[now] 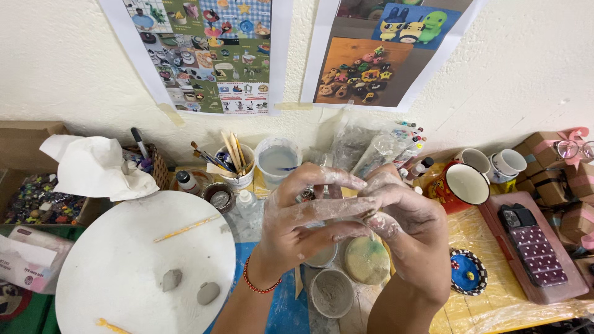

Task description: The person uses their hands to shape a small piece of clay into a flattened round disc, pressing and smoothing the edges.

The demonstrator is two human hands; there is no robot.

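Hands at frame centre: clay-smeared left hand point(303, 213) and right hand point(402, 216) pressed together, fingers interlaced; anything held between them is hidden. Risk: wet slip may drip into the grey clay-water cup point(332, 292) or onto the round yellow-green sponge point(367, 260) directly below.

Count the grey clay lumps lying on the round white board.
2: one clay lump near the white board's lower middle, the other clay lump just right of it. None seem hidden.
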